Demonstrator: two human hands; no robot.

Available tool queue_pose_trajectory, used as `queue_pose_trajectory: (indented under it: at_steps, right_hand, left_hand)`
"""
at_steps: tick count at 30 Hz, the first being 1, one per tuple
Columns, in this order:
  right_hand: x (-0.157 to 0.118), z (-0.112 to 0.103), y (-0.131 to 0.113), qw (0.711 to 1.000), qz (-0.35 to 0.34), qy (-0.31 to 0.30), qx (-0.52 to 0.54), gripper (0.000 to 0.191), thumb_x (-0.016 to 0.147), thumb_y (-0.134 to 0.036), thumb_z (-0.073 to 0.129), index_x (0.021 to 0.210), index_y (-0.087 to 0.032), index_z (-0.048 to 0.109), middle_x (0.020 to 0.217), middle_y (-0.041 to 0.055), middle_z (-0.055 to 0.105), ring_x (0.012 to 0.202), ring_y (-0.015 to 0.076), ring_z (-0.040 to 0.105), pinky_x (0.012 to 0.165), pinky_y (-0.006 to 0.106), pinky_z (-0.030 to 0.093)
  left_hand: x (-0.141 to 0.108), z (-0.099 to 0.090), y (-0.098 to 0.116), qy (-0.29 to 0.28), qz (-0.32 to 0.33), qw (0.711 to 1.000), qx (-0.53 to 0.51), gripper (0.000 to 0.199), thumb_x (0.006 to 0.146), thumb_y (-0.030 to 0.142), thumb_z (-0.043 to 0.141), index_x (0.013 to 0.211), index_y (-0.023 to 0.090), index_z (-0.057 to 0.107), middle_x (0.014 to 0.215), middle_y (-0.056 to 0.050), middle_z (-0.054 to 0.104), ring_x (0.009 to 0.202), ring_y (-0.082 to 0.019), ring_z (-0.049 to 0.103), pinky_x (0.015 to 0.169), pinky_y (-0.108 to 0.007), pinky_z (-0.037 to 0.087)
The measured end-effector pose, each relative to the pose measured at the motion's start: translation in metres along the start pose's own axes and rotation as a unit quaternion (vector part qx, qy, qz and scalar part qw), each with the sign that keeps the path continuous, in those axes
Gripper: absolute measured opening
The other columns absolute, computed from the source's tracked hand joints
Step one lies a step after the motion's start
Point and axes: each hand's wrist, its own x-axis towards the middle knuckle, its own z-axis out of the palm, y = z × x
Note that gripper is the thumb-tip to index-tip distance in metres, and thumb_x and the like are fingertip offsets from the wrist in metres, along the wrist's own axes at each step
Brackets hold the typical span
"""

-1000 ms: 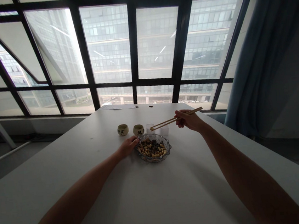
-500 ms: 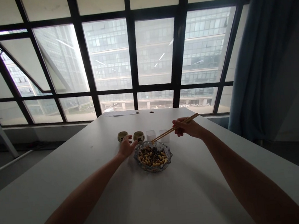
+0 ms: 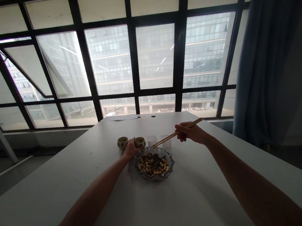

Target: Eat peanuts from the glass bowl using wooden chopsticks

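My left hand (image 3: 130, 149) is closed on the side of a small cream cup with dark characters (image 3: 140, 142), fingers partly hidden behind it. A matching cup (image 3: 122, 143) stands just left of that hand. Wooden chopsticks (image 3: 169, 136) are gripped in my right hand (image 3: 189, 132), slanting down to the left. Their tips come near the far rim of a clear scalloped glass bowl (image 3: 147, 177); whether they touch it I cannot tell. In the bowl lie peanuts (image 3: 157, 171) mixed with darker pieces.
Two translucent cups, one (image 3: 152, 140) behind the bowl and another (image 3: 166, 143) partly behind the chopsticks, stand on the white table (image 3: 161, 209). White sheets (image 3: 120, 118) lie at its far edge by the windows. A blue curtain (image 3: 253, 62) hangs at the right.
My left hand has moved right from between the two cream cups and closed on the right one. My right hand keeps its hold on the chopsticks. The view has tilted slightly upward.
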Motion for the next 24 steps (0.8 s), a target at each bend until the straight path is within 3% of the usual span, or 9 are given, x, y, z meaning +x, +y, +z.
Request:
queue_pose_trajectory:
  at_steps: [8,18,21,24]
  right_hand:
    - [0.0,0.004,0.002,1.0,0.004,-0.017,-0.007,0.052,0.068,-0.063,0.083,0.072,-0.012,0.07,0.059,0.0067,0.071,0.045,0.0133,0.064,0.04,0.022,0.046]
    - [-0.006,0.003,-0.004,0.997,0.008,-0.072,0.018,0.049,0.069,-0.06,0.084,0.073,-0.013,0.07,0.058,0.0055,0.07,0.045,0.0134,0.063,0.042,0.023,0.047]
    - [-0.001,0.007,0.001,0.999,-0.012,-0.035,0.017,0.05,0.068,-0.062,0.083,0.072,-0.013,0.07,0.056,0.0055,0.069,0.043,0.0136,0.061,0.04,0.024,0.046]
    - [0.007,0.024,0.012,0.994,-0.078,0.071,0.015,0.051,0.069,-0.065,0.08,0.071,-0.015,0.068,0.057,0.0053,0.069,0.045,0.0141,0.062,0.042,0.025,0.048]
  left_hand:
    - [-0.009,-0.006,0.002,0.027,0.083,0.996,-0.01,0.064,0.059,0.015,0.081,0.119,0.014,0.058,0.118,-0.013,0.064,0.109,-0.028,0.063,0.099,-0.046,0.052]
    - [-0.016,-0.005,0.004,-0.013,0.091,0.994,-0.06,0.069,0.061,0.018,0.082,0.123,0.02,0.053,0.121,-0.011,0.065,0.108,-0.026,0.065,0.097,-0.041,0.052]
    - [-0.013,-0.002,-0.001,-0.011,0.102,0.992,-0.071,0.064,0.062,0.014,0.078,0.122,0.02,0.056,0.122,-0.011,0.066,0.11,-0.027,0.065,0.099,-0.042,0.053]
    - [-0.009,0.003,-0.006,-0.011,0.114,0.99,-0.077,0.056,0.067,0.007,0.067,0.121,0.019,0.059,0.124,-0.011,0.067,0.112,-0.027,0.065,0.1,-0.045,0.053]
